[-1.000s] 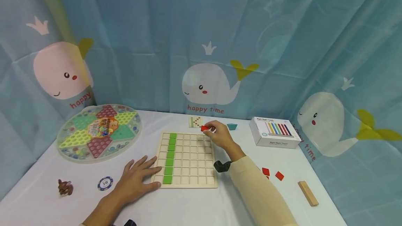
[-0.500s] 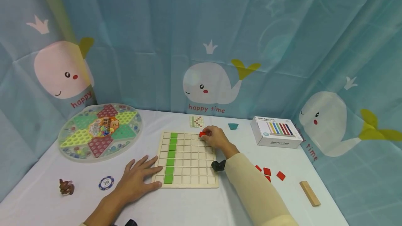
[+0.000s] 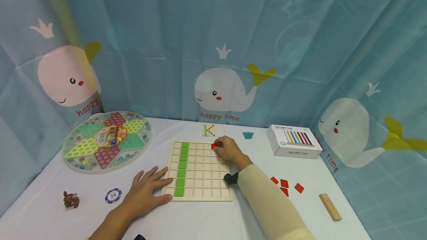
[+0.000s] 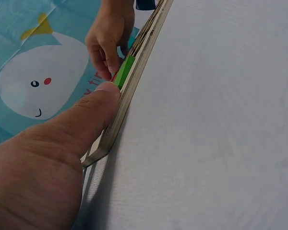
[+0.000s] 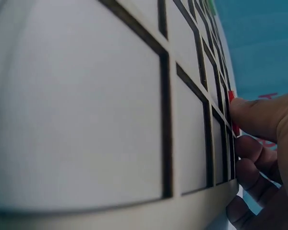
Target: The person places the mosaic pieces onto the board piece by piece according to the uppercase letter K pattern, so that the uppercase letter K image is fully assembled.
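Observation:
A light wooden grid board (image 3: 200, 198) lies on the white table, with a column of green square tiles (image 3: 181, 173) near its left side. My left hand (image 3: 143, 192) rests at the board's left edge, fingers spread. In the left wrist view its thumb (image 4: 98, 108) touches the rim beside a green tile (image 4: 125, 70). At the far row, toward the right, my right hand (image 3: 230, 149) pinches a red square tile (image 3: 214, 146) over a grid cell. The right wrist view shows the red tile (image 5: 231, 96) partly covered by the thumb; whether it sits flat, I cannot tell.
Loose red tiles (image 3: 284, 183) and a wooden block (image 3: 330, 207) lie right. Behind the board are a pattern card (image 3: 209, 130), a teal piece (image 3: 248, 135) and a white box (image 3: 294, 141). Left are a round game board (image 3: 106, 142), a poker chip (image 3: 113, 195) and a brown animal figurine (image 3: 71, 199).
My right hand has brought the red tile from beyond the board's far edge, toward me and slightly left, down to the far row. The left hand stays in place.

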The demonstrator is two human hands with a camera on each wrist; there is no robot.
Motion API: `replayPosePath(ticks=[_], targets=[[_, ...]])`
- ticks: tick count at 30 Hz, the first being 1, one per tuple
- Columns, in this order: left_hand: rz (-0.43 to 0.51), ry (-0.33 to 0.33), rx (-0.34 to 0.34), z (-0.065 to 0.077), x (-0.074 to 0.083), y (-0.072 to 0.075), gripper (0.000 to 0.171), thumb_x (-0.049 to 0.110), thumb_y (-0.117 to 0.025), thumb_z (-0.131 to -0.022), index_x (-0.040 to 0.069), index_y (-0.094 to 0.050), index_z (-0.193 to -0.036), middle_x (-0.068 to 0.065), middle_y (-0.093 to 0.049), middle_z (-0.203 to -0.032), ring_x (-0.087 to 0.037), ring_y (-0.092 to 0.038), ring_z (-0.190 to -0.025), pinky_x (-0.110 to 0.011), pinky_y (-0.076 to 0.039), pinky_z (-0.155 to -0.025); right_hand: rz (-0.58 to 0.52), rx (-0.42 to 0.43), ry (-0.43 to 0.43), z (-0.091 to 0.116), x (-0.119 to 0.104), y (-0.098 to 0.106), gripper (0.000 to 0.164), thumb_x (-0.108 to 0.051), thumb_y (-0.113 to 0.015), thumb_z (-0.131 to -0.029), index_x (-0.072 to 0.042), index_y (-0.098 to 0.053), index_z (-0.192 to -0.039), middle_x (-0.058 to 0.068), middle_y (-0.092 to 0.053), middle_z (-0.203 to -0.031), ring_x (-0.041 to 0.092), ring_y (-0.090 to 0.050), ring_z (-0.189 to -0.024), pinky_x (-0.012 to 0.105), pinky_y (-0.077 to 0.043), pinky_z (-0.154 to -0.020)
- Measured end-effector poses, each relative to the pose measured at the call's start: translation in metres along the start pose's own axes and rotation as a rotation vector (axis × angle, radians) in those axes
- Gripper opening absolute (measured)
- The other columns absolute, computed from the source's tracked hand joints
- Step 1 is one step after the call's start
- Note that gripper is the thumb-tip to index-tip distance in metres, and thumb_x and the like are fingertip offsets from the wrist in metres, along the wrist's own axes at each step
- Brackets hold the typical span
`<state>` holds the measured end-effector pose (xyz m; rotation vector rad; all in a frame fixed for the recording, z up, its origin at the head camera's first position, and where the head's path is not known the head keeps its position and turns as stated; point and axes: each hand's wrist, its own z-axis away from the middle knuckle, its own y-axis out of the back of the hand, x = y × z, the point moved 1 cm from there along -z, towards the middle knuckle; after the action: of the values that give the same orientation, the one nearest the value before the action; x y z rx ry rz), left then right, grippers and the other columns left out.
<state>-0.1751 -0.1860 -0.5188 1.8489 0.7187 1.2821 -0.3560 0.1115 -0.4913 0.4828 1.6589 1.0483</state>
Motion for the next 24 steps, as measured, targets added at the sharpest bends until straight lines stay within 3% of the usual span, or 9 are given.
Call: replayPosePath(ticks=[4,8,14,19,24], targets=[[0.005,-0.002,-0.001,0.000,0.001,-0.001,0.061,0.064,-0.069,-0.077,0.023,-0.069,-0.122,0.000,-0.045,-0.146,-0.038,-0.029,-0.137,-0.063,-0.007,-0.107,-0.035,0.053,-0.002,0.009,-0.001,0.008,0.025,-0.013,-0.066,-0.092,-0.005,-0.067,-0.116,0.001,-0.060,-0.096,0.017,-0.054,-0.085,0.034,-0.048,-0.077],[0.000,-0.003,-0.007,-0.001,0.003,-0.001,0.061,0.064,-0.068,-0.077,0.023,-0.069,-0.122,-0.001,-0.045,-0.146,-0.038,-0.029,-0.137,-0.064,-0.008,-0.106,-0.104,0.169,0.008,0.024,-0.002,0.025,0.024,-0.011,-0.066,-0.092,-0.003,-0.067,-0.115,0.003,-0.061,-0.095,0.020,-0.053,-0.084,0.037,-0.048,-0.072],[-0.016,-0.015,0.001,-0.001,0.003,0.001,0.060,0.062,-0.069,-0.078,0.022,-0.069,-0.122,-0.001,-0.046,-0.145,-0.039,-0.030,-0.136,-0.064,-0.009,-0.106,-0.104,0.277,-0.026,0.056,0.001,0.055,0.026,-0.015,-0.069,-0.090,-0.008,-0.068,-0.114,0.003,-0.063,-0.096,0.022,-0.055,-0.087,0.038,-0.048,-0.072],[-0.015,-0.016,0.003,-0.001,0.001,0.001,0.060,0.062,-0.069,-0.077,0.022,-0.069,-0.122,-0.001,-0.046,-0.145,-0.039,-0.030,-0.136,-0.064,-0.009,-0.106,-0.096,0.302,-0.056,0.087,0.009,0.074,0.033,-0.017,-0.072,-0.088,-0.008,-0.067,-0.119,0.008,-0.064,-0.103,0.024,-0.055,-0.092,0.041,-0.049,-0.075],[-0.003,-0.006,-0.004,0.000,0.000,0.000,0.061,0.063,-0.068,-0.078,0.022,-0.069,-0.123,-0.002,-0.046,-0.145,-0.039,-0.029,-0.137,-0.064,-0.008,-0.106,-0.069,0.264,-0.156,0.112,0.021,0.082,0.038,-0.021,-0.073,-0.086,-0.011,-0.065,-0.122,0.010,-0.063,-0.107,0.026,-0.054,-0.096,0.043,-0.050,-0.077]])
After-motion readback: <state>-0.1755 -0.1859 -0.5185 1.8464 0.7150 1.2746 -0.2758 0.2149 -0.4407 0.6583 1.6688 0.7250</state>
